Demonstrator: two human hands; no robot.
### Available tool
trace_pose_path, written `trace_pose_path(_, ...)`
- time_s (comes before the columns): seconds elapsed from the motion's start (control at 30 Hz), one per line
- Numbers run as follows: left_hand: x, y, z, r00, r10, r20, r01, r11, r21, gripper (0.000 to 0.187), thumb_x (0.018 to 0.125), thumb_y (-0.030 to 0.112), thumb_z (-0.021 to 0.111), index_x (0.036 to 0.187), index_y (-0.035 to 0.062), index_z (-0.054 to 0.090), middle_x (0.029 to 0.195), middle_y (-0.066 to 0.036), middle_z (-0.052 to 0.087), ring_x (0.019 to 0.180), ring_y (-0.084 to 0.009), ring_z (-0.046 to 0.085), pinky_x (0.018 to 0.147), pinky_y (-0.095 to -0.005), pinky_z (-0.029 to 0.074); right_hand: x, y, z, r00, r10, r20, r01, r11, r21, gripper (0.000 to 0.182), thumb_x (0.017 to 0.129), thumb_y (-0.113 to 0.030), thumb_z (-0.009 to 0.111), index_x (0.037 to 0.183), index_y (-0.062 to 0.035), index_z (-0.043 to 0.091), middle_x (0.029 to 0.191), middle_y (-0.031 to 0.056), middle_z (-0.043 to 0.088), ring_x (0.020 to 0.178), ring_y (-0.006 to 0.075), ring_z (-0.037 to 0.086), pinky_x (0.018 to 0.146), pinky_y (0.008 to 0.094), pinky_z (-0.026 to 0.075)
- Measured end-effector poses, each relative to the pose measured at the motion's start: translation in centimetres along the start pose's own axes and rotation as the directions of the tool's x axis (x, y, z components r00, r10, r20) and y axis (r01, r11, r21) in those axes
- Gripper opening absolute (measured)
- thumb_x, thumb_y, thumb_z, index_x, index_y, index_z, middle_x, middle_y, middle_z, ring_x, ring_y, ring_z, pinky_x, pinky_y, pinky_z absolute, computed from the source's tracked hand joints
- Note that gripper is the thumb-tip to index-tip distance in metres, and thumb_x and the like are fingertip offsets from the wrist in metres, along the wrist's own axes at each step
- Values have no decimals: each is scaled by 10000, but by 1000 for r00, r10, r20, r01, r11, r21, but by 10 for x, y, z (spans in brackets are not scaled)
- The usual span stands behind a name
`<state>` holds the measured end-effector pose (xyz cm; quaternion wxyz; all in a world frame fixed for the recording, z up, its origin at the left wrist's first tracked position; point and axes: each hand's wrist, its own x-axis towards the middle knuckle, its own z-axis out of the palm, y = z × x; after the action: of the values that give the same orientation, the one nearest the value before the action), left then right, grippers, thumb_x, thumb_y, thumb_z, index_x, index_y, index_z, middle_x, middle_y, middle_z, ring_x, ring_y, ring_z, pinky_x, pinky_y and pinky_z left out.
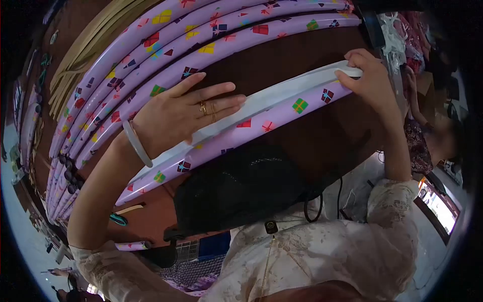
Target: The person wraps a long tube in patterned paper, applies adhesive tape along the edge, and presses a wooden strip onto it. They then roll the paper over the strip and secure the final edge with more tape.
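A lilac roll of wrapping paper printed with small gift boxes lies slantwise across the brown table in front of me. Along its upper side runs a white edge, which looks like the paper's plain back. My left hand, with rings and a pale bangle, rests flat over the white part, fingers stretched out. At the roll's far right end, my right hand curls its thumb and fingers around the paper. The left palm hides part of the roll beneath it.
Several matching rolls lie side by side beyond my hands. Tan strips are bunched at the upper left. Black fabric lies close to my body, near teal-handled scissors. Another person and plastic bags are at the right.
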<state>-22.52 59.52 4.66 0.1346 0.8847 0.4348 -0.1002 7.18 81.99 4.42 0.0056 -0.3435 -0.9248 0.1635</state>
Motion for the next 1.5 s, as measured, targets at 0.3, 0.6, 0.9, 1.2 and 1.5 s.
trace_pose_path(0.3,1,0,4,1000,-3,0,3,999,36,1014,521,320,700,1412,213,229,1461,101,213,1364,-114,146,1126,-377,138,2,1,5,998,-43,-40,40,996,-76,280,693,-209,681,752,19,529,884,108,562,775,284,560,695,338,445)
trace_pose_path(0.6,4,0,-6,994,5,106,-11,999,53,929,623,315,699,1411,183,225,1461,97,217,1363,-111,146,1125,-361,132,5,-8,8,994,-40,-97,29,993,-116,284,662,-242,666,718,14,556,722,145,509,712,331,524,645,426,428)
trace_pose_path(0.9,6,0,-7,994,31,108,-31,1000,-4,1044,509,313,714,1413,164,216,1461,64,228,1357,-127,174,1118,-374,164,10,-26,2,999,42,-5,-41,931,-363,290,671,-288,618,793,-25,619,808,112,561,805,314,563,690,430,476)
trace_pose_path(1.2,6,5,-14,997,3,75,-7,998,58,898,645,268,714,1398,123,247,1440,24,274,1335,-142,228,1115,-379,170,22,-41,-6,984,108,144,-16,851,-525,271,658,-278,617,807,-52,601,859,77,559,835,285,561,678,429,490)
trace_pose_path(1.5,5,7,-16,998,7,57,-13,996,91,767,703,193,668,1372,97,305,1398,-11,349,1323,-164,262,1110,-385,173,36,-45,-3,969,114,221,32,825,-564,282,595,-257,672,798,-61,672,826,122,613,812,292,605,679,405,511)
